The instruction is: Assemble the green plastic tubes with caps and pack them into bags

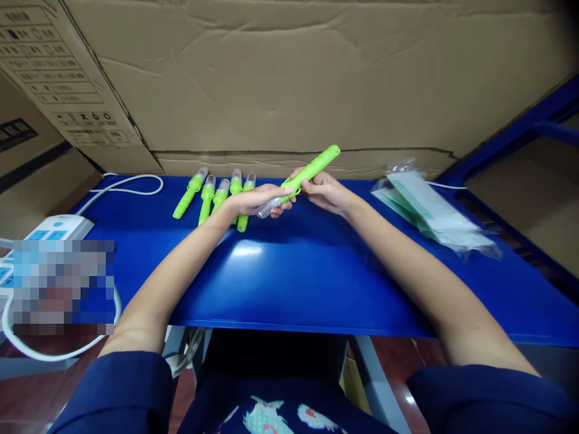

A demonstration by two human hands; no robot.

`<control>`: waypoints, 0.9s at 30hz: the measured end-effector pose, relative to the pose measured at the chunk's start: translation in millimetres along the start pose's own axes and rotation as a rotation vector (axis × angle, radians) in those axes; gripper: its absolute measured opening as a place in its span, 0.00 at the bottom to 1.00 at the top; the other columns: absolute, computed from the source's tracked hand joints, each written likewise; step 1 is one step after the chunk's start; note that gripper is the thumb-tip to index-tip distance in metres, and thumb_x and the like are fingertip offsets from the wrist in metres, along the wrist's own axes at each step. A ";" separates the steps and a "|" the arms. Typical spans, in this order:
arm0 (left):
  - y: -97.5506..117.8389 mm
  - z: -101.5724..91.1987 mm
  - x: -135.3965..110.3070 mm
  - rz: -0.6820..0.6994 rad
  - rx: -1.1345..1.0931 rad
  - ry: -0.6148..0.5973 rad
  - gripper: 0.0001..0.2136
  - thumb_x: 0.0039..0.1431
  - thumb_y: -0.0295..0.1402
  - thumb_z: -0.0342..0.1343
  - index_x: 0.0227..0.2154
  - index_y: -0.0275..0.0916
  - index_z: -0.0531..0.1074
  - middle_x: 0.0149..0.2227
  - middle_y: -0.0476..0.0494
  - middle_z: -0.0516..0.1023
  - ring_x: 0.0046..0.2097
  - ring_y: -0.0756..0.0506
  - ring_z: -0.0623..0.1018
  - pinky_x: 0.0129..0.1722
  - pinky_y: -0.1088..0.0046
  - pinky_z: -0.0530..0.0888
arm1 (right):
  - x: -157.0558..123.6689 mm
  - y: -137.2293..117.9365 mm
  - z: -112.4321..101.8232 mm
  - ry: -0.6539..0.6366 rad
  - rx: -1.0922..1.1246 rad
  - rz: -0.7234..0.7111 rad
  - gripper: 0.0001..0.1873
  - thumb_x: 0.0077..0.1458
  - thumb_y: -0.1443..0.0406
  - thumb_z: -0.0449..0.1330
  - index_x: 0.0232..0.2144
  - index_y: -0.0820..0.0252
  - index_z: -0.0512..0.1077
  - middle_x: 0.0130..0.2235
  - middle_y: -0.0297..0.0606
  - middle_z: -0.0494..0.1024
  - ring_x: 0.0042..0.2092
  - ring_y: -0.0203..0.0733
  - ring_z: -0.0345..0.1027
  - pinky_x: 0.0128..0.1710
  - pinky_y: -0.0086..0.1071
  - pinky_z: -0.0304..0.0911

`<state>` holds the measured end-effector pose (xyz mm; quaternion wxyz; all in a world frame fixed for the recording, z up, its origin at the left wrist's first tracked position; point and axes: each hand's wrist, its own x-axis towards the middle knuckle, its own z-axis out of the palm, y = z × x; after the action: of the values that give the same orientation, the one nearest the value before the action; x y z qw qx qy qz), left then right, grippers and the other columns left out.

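Observation:
Both hands are closed on a lime-green stick with a clear plastic cap, held slanting above the table. My left hand grips its lower part near the clear end, which points down to the left. My right hand holds it around the middle, close to a small loop on its side; the solid green end sticks out up to the right. Beside and behind my left hand lie several similar green sticks with clear caps, partly hidden by the hand and forearm.
The blue table backs onto a large cardboard sheet. Clear plastic bags with white and green contents lie at right. A white power strip with a cable is at left, near a blurred-out patch. Blue metal framing stands at right.

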<state>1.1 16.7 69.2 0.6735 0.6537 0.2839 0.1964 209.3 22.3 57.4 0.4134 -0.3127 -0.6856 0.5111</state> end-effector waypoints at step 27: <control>-10.6 -24.3 24.5 -0.149 0.280 0.264 0.15 0.58 0.31 0.61 0.47 0.40 0.67 0.34 0.47 0.79 0.33 0.50 0.80 0.34 0.75 0.74 | -60.0 22.6 -80.3 0.651 -0.140 0.034 0.23 0.46 0.50 0.74 0.39 0.52 0.72 0.34 0.34 0.76 0.36 0.42 0.76 0.46 0.42 0.76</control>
<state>3.0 50.3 56.0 0.5457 0.6866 0.4417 0.1887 308.4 13.0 31.7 0.5798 -0.4985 -0.5456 0.3430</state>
